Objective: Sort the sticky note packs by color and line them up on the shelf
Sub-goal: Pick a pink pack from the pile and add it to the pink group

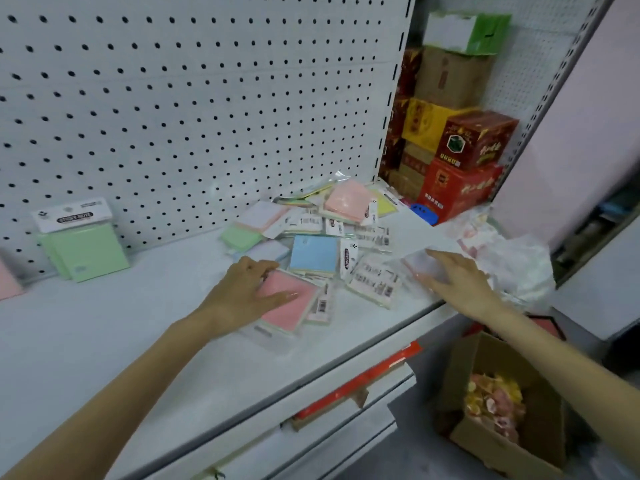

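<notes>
A person sorts sticky note packs on a white shelf [104, 323], both hands at a loose heap of packs [332, 230] that lies unsorted below the pegboard [207, 98]. The left hand [249, 289] rests on a pink pack [291, 303] at the near edge of the heap, its grip loose: the thumb lies across the pack's face and the fingers reach its far edge, with no closed hold to be seen. The right hand [457, 275], at the heap's right side, has its grip open, straight fingers touching a pale, clear-wrapped pack [422, 265] that blur leaves hard to read.

Two green packs [83, 251] already stand against the pegboard well left of the heap, and another pink one [7, 282] shows farther left still, so the pink pack probably belongs there. The step is best done by sliding the pack clear of its neighbours before lifting, since slick sleeves overlap and may drag others along, then standing it upright beside its own colour. A blue pack [313, 256] sits in the middle of the heap.

Below and right of the heap an open cardboard box [485, 441] holds loose yellow and pink wrapped pieces, their kind unclear. A crumpled plastic bag [512, 268] lies just right of the heap; its contents cannot be made out.
</notes>
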Available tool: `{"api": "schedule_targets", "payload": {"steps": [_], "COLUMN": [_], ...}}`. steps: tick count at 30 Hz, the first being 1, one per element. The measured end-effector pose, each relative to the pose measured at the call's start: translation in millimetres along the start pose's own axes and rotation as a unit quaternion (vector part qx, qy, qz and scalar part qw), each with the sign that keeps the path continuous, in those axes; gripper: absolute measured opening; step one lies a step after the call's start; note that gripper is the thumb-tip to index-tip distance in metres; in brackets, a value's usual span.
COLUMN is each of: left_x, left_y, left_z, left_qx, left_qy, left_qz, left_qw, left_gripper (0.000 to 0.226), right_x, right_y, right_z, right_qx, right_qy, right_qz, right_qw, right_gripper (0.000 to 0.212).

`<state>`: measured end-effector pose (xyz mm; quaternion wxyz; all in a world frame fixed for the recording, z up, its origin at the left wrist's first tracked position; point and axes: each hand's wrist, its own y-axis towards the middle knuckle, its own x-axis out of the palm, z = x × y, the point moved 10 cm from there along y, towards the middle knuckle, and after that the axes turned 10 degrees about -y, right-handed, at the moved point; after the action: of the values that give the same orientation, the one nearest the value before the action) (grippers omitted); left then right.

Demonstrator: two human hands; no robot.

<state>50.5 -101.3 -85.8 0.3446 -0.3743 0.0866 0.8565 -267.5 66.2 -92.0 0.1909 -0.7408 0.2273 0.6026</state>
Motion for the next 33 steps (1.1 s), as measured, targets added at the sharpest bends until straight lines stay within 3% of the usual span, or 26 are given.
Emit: {"api": "schedule_targets", "payload": {"steps": [5, 9, 14, 20, 25, 27, 30, 33], "left_x": [-3.4, 0.5, -2.2, -6.8, -19.5, -22.0, -20.9, -3.6], "left_y": [-2.5, -8.0, -14.6, -24.2, -40.7, -50.1, -68.3, -98.5], "left_z": [-1.5, -1.6, -4.6, -0.1, 13.5, 16.0, 20.8, 23.9], "left_qx": [-0.034, -0.061, -0.101, -0.118, -0.109, -0.12, -0.126, -0.123], "left_qy": [-0.011, 0.013, 0.012, 0.029, 0.041, -0.022, -0.126, -0.302], "left_qz": [0.035, 0.042, 0.072, 0.112, 0.185, 0.21, 0.243, 0.259], "left_qw": [0.999, 0.997, 0.992, 0.986, 0.976, 0.97, 0.954, 0.909], "left_gripper": [0.111, 0.101, 0.083, 0.081, 0.077, 0.068, 0.044, 0.027], "right_x": [-1.7, 2.7, -9.3, -24.3, -0.1, 7.2, 3.8, -2.7], "right_y": [3.4, 4.5, 3.8, -0.2, -3.4, -10.7, -29.9, -51.8], "right_z": [22.3, 21.4, 16.2, 20.7, 48.0, 47.1, 22.7, -24.0], "right_qx": [0.046, 0.035, 0.025, 0.038, 0.147, 0.161, 0.135, 0.073], "right_qy": [0.017, 0.067, 0.212, 0.312, 0.447, 0.489, 0.595, 0.657], "right_qz": [0.045, 0.059, 0.087, 0.123, 0.058, 0.024, -0.03, -0.113], "right_qw": [0.998, 0.995, 0.973, 0.941, 0.88, 0.857, 0.791, 0.742], "right_gripper": [0.07, 0.068, 0.07, 0.069, 0.071, 0.065, 0.042, 0.031]}}
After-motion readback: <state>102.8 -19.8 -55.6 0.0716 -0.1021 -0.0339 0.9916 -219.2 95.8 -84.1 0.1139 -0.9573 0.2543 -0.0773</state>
